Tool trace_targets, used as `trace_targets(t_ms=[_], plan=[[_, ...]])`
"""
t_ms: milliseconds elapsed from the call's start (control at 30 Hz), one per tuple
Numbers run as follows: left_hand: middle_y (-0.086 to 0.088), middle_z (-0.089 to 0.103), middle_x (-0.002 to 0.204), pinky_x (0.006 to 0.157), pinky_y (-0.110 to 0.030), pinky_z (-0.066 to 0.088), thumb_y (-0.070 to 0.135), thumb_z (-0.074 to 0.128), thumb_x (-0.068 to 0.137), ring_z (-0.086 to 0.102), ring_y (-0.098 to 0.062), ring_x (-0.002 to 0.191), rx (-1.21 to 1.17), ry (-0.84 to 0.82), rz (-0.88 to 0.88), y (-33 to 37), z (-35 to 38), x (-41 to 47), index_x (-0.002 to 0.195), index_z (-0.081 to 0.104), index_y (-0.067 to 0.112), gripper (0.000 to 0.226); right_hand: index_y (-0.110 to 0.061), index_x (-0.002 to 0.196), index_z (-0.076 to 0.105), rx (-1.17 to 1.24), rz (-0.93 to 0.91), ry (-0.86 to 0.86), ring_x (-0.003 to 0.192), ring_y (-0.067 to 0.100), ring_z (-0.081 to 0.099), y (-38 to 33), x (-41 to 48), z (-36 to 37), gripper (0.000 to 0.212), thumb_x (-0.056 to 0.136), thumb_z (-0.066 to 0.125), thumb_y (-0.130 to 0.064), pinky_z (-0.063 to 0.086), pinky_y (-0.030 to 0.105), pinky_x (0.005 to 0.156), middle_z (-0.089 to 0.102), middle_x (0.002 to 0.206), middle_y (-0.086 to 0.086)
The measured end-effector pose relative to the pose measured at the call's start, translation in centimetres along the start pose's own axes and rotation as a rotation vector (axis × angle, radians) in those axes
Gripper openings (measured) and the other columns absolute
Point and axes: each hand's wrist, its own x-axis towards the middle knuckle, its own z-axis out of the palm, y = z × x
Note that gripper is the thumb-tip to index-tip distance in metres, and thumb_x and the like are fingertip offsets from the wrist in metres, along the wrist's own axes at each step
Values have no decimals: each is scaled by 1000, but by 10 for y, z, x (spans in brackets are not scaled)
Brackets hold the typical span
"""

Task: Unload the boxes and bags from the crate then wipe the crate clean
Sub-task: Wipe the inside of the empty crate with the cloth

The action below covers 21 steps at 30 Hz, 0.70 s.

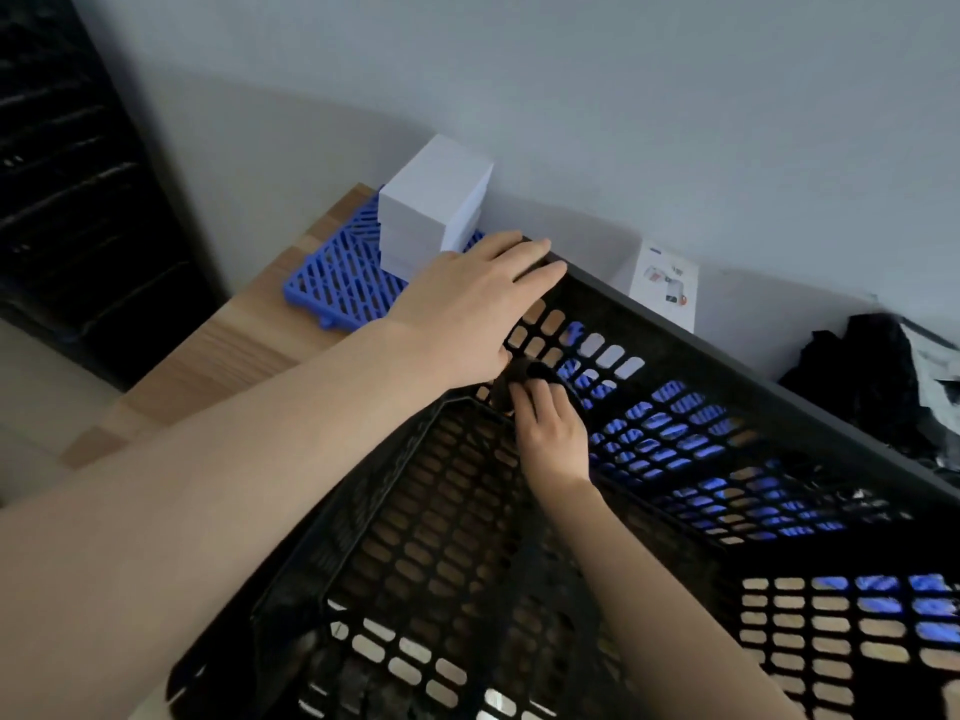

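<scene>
**A:** Where is the black perforated plastic crate (675, 345) sitting?

**B:** It's sitting emptied on the light wooden desk (218, 366). The left hand (462, 304) is gripping its far corner, fingers (535, 249) draped over the rim. The right hand (553, 439) is pinching a dark cloth (519, 376) into that corner.

**A:** What's risky here?

**B:** Hard scrubbing could be shoving the crate into the stacked white boxes (436, 200). The grey wall (623, 122) is hemming in the far side, so the open room is lying toward the person.

Black perforated crate (675, 324), blue lattice mat (332, 283), white boxes (436, 200)
</scene>
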Motion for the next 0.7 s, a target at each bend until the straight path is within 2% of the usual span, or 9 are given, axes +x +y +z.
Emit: trace_targets(t_ms=[133,367,433,533,633,700], plan=[[0,15,162,98,-39,46,31,63,87,16,-21,146,31,1,16,-2,1,4,155,17,22,83,-4,97,71,-28,-40,-172,76,25,62,-4,-18,24,35,63,79,0,56,32,65,65,90,11],[0,15,162,95,-38,48,31,64,85,16,-22,145,67,-21,8,1,-4,5,155,15,23,86,-8,90,72,49,-47,-236,78,25,62,-2,-13,1,29,63,80,-3,55,31,65,64,91,9],[0,13,162,95,-39,48,31,64,86,15,-22,146,63,-35,-1,2,-5,5,155,14,24,86,-3,95,70,129,-58,-183,79,30,61,5,-15,-22,29,68,77,0,55,36,65,64,94,13],[1,12,162,95,-40,48,33,64,86,14,-22,146,59,-45,-10,3,-7,4,156,14,24,86,2,107,67,155,-41,21,84,33,58,20,-15,-64,27,80,68,1,53,41,69,62,100,18],[1,12,162,94,-40,48,34,66,85,14,-21,146,50,-53,-25,4,-7,4,155,15,24,88,2,114,64,165,-36,257,92,29,53,35,-7,-106,23,94,54,-5,46,33,79,57,107,15],[2,13,162,95,-42,48,35,66,84,14,-22,146,29,-58,-33,3,-6,4,155,16,24,88,0,114,64,149,-16,354,94,27,50,43,3,-122,24,99,49,-9,42,30,81,54,108,13]])
